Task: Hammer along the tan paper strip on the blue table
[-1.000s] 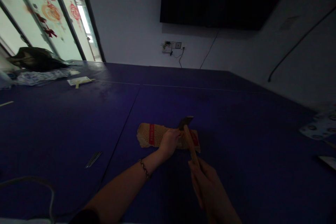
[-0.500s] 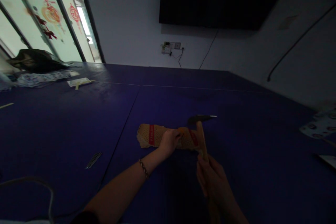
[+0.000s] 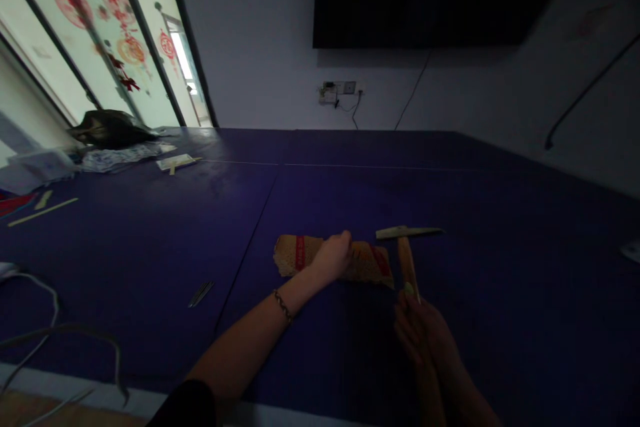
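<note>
Strip, head view: The dotted tan strip (image 3: 364,267) with red bands lay crosswise on the purple table (image 3: 325,200), clear of the dark seam to its left.
Left hand: The left hand (image 3: 333,257) was over the middle of the strip, its fingers curled in narrowly; whether they pinched anything could not be told.
Bracelet: A dark bracelet (image 3: 283,307) circled the left wrist, on the strip's near side.
Right hand: The right hand (image 3: 433,327) was right of the strip and nearer the person, its fingers wrapped around a wooden handle.
Hammer: The hammer (image 3: 406,260) had its slim head turned sideways, just beyond the strip's right end and apart from it; contact with the table could not be told.
Rods: Several thin metal rods (image 3: 201,294) lay together, left of the strip and nearer the person.
Cables: Pale cables (image 3: 53,300) curled farther left of the strip.
Far side: A black bag (image 3: 113,130) sat far beyond the strip, leftward.
</note>
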Tool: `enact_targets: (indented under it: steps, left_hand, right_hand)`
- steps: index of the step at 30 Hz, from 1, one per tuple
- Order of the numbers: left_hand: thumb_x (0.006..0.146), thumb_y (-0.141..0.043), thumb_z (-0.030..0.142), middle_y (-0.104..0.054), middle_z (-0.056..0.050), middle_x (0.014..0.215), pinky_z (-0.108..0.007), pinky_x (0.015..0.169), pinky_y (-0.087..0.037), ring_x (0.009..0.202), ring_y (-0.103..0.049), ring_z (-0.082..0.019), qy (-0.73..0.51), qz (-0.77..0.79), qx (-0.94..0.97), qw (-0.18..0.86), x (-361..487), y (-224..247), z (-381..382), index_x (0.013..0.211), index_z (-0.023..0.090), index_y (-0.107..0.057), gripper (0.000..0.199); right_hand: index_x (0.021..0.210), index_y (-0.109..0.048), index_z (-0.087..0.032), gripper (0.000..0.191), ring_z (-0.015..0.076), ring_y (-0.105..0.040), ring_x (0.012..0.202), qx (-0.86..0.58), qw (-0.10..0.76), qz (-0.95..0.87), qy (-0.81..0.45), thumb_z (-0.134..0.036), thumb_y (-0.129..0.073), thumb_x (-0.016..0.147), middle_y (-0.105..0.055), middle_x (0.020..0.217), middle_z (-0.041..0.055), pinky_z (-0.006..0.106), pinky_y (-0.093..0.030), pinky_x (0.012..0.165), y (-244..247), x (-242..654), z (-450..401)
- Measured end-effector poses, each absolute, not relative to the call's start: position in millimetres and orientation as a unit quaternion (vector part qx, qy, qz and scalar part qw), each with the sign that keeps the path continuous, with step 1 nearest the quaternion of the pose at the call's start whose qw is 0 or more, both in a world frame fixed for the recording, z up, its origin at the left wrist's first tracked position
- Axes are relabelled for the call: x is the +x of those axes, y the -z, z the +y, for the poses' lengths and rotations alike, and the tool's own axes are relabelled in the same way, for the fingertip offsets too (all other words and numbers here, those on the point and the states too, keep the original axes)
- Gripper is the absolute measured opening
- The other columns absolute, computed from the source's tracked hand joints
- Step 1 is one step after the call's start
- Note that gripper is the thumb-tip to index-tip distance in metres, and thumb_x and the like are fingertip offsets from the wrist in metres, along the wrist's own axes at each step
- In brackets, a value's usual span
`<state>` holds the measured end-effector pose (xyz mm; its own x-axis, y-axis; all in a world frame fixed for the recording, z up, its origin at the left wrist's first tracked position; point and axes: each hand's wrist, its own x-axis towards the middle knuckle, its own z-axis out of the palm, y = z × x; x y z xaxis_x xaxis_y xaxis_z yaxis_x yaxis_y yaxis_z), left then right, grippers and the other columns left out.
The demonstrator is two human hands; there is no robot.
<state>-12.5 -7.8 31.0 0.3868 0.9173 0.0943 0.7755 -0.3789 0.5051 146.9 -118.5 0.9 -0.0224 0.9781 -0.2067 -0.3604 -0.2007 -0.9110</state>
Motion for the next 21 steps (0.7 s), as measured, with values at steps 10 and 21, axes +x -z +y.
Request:
enact_targets:
  steps: [10, 21]
  left_hand:
    - [0.074, -0.049, 0.014, -0.061, -0.003, 0.075, -0.024, 0.069, -0.042, 0.072, -0.057, -0.014, -0.154, 0.57, 0.797, 0.123, -103.5, -93.0, -55.6, 0.078, 0.016, -0.06, 0.012]
    - [0.082, -0.037, 0.029, -0.062, -0.003, 0.085, -0.022, 0.066, -0.042, 0.076, -0.059, -0.015, -0.183, 0.798, 0.574, 0.009, -229.5, -28.0, -155.7, 0.088, 0.019, -0.063, 0.029]
  right_hand:
    - [0.063, -0.04, -0.02, 0.041, 0.0073, -0.033, 0.018, -0.432, 0.517, -0.365, -0.642, -0.054, -0.062, 0.063, -0.038, 0.032, -0.0099, 0.016, -0.024, 0.019, -3.3, 144.6, -118.6]
    - [0.063, -0.041, -0.019, 0.04, 0.0082, -0.035, 0.018, -0.414, 0.507, -0.347, -0.672, -0.053, -0.063, 0.062, -0.04, 0.032, -0.0092, 0.017, -0.026, 0.02, 4.7, 146.9, -115.1]
